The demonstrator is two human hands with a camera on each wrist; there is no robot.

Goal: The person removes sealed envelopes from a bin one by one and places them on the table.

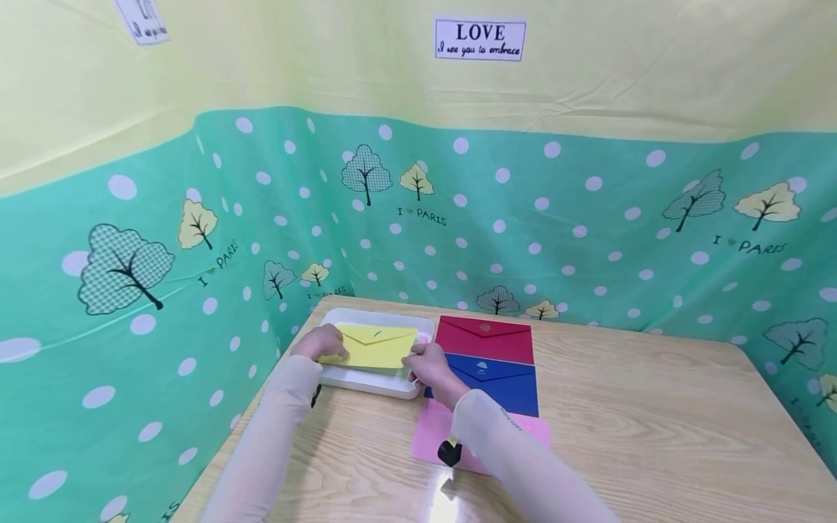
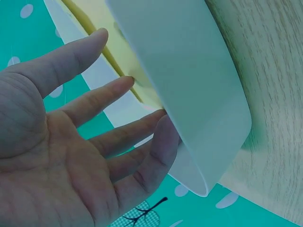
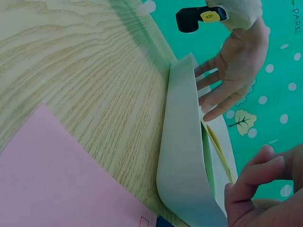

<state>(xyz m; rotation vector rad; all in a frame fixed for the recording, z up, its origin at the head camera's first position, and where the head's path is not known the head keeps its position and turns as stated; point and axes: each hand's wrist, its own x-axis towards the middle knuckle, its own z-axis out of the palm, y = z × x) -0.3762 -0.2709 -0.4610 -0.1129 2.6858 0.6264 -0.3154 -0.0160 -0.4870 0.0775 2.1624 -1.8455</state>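
A yellow envelope (image 1: 375, 349) lies across the white tray (image 1: 366, 380), flap side up. At its left end is my left hand (image 1: 323, 343); in the left wrist view the fingers of this hand (image 2: 90, 137) are nearly straight, with fingertips at the envelope's edge (image 2: 124, 56) and the tray wall (image 2: 194, 71). My right hand (image 1: 434, 372) pinches the envelope's lower right corner. In the right wrist view this hand (image 3: 267, 189) has bent fingers, partly cut off by the frame, and the contact is partly hidden. Something green (image 3: 208, 158) shows beneath the yellow envelope (image 3: 220, 151).
Right of the tray, a red envelope (image 1: 485, 338), a blue envelope (image 1: 503, 388) and a pink envelope (image 1: 428, 436) lie in a column on the wooden table (image 1: 654, 421). My right forearm crosses the blue and pink ones. A patterned curtain (image 1: 575, 211) hangs behind the table and at its left.
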